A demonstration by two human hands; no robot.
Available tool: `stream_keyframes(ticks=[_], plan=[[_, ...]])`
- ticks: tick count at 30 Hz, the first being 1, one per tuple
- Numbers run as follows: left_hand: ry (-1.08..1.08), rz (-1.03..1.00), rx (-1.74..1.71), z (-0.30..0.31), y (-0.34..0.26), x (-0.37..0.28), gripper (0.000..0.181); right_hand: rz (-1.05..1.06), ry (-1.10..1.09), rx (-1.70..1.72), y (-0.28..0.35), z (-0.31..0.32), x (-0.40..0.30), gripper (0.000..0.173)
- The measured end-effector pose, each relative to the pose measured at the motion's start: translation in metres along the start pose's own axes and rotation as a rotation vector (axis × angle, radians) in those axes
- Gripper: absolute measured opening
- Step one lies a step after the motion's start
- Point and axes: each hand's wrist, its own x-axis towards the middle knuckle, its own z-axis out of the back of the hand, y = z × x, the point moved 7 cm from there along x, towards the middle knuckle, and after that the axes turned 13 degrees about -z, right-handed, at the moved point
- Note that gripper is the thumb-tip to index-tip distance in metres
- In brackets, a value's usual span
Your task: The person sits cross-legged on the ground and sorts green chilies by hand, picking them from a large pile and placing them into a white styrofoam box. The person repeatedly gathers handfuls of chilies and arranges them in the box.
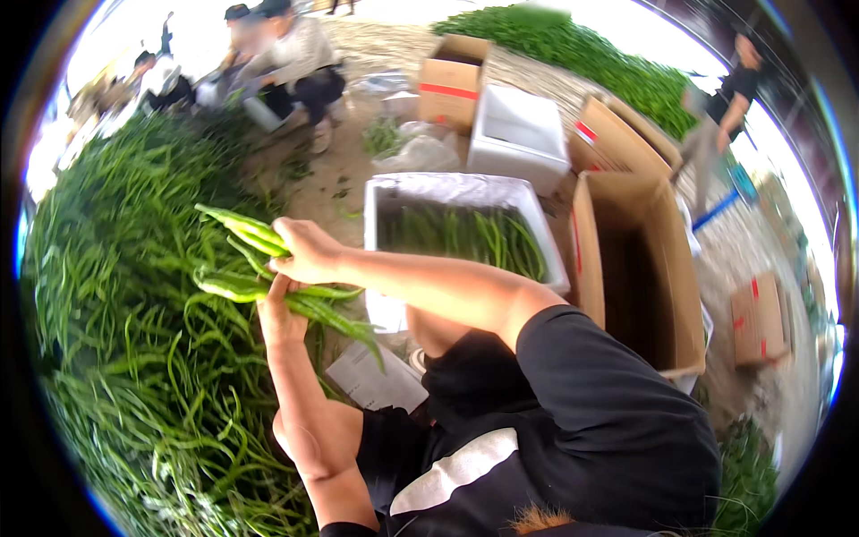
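Observation:
Both of my hands are close together over the edge of a large heap of long green chili peppers [154, 322]. My right hand [307, 250] is shut on several green peppers [245, 225] that point out to the left. Just below it, my left hand [283, 305] grips more green peppers [335, 315], whose ends stick out on both sides of it. Right of my hands stands a white foam box [463, 182], with long green peppers [496, 235] laid in it. My right forearm crosses over the near part of this box.
An open cardboard carton [587, 248] stands right of the foam box. Behind are another white foam box [520, 134], a cardboard box [449, 90] and a plastic bag [419, 151]. Several people crouch at the back left; a person [728, 101] stands at the right. Printed cardboard [379, 379] lies near my legs.

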Motion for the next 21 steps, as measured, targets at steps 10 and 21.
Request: stream_keyframes(ticks=[10, 21], plan=[[-0.014, -0.059, -0.495, -0.028, -0.031, -0.005, 0.006, -0.149, -0.705, -0.511, -0.037, 0.323, -0.201, 0.054], [0.167, -0.027, -0.695, -0.039, 0.008, -0.004, 0.041, 0.005, 0.07, -0.253, -0.024, 0.17, -0.099, 0.029]])
